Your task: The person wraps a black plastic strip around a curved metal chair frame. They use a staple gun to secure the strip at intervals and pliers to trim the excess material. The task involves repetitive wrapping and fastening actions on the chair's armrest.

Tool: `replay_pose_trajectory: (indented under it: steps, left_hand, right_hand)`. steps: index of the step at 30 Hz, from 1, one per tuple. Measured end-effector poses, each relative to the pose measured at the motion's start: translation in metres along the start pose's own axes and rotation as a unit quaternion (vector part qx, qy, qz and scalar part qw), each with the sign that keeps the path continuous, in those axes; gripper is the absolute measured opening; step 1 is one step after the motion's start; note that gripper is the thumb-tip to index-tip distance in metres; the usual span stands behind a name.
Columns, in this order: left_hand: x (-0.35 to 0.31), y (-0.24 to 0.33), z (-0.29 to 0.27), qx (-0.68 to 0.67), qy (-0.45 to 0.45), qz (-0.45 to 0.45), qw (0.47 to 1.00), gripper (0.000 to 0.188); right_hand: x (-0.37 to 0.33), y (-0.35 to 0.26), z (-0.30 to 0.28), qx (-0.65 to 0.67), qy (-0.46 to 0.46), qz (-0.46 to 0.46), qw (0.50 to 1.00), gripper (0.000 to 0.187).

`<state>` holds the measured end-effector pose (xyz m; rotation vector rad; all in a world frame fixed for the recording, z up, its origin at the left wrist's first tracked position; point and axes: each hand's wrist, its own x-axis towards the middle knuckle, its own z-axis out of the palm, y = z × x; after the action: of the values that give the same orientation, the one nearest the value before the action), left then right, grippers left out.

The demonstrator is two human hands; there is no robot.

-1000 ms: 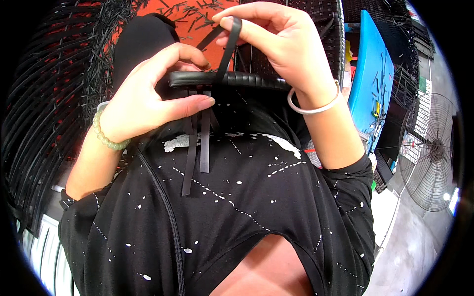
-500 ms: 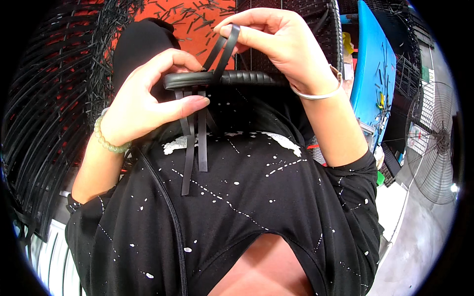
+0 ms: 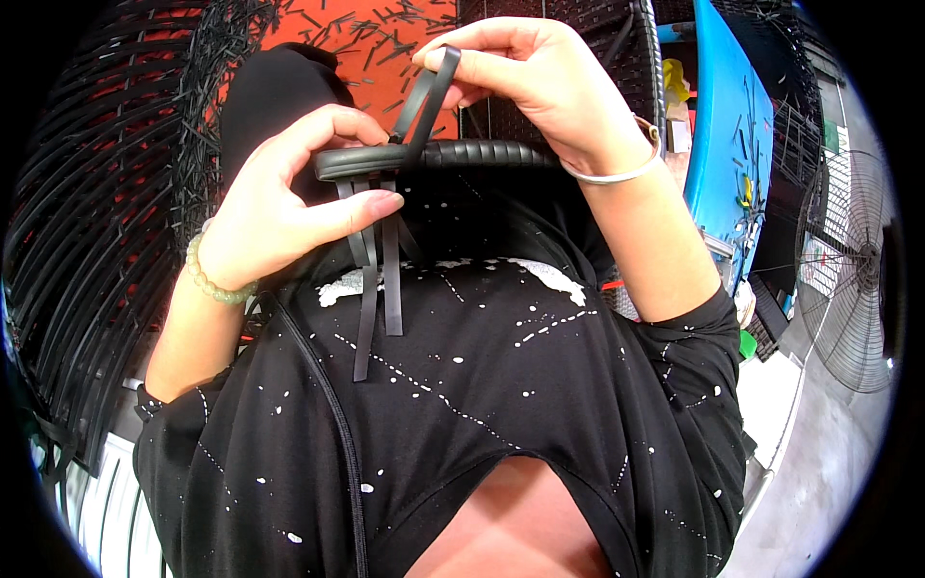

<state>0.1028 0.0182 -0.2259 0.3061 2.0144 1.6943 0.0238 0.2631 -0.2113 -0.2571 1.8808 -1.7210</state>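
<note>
My right hand (image 3: 525,82) pinches a flat black plastic strip (image 3: 438,91) between thumb and fingertips, holding it up as a loop. The loop rises from a black strip-wrapped bar (image 3: 472,152) lying crosswise before my body. At the bar's left end, my left hand (image 3: 289,183) is closed around it, fingertips at the far side by the foot of the loop and thumb on the near side. Loose strip ends (image 3: 393,279) hang below the bar, past my left thumb, over my black shirt. Part of the left fingers' grip is hidden.
A red surface (image 3: 318,21) scattered with short black strip scraps lies ahead. Black woven frames (image 3: 87,193) stand on the left. To the right are a blue panel (image 3: 723,125) with scraps on it, a yellow object (image 3: 675,85) and a large wire fan guard (image 3: 853,270).
My right hand has shifted slightly left with the strip, and the loop's near strand slants a little differently. The left hand keeps its place on the bar.
</note>
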Motion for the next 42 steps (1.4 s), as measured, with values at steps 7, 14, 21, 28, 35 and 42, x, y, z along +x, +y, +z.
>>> replay_pose_trajectory:
  steps: [7, 14, 21, 28, 35, 42]
  left_hand:
    - [0.002, -0.001, 0.002, -0.002, 0.003, 0.017, 1.0, 0.04]
    - [0.002, -0.002, 0.002, 0.021, 0.011, 0.038, 0.999, 0.04]
    - [0.004, -0.006, -0.001, 0.04, 0.007, 0.068, 0.997, 0.043]
    - [0.002, -0.009, -0.001, 0.018, 0.003, 0.039, 0.999, 0.044]
    - [0.003, -0.013, 0.0, 0.005, 0.001, 0.043, 0.999, 0.042]
    - [0.004, -0.015, -0.002, 0.033, 0.001, 0.047, 0.998, 0.038]
  right_hand:
    - [0.0, 0.001, 0.001, -0.024, 0.004, -0.003, 1.0, 0.023]
    - [0.003, -0.004, 0.003, -0.076, -0.097, 0.015, 0.992, 0.023]
    - [0.0, -0.001, 0.004, -0.103, -0.085, 0.038, 0.99, 0.021]
    - [0.002, -0.001, 0.007, -0.148, -0.07, 0.042, 0.986, 0.022]
    - [0.005, -0.003, 0.005, -0.199, -0.072, 0.057, 0.976, 0.019]
    - [-0.003, -0.036, 0.024, -0.171, -0.064, -0.186, 0.965, 0.035]
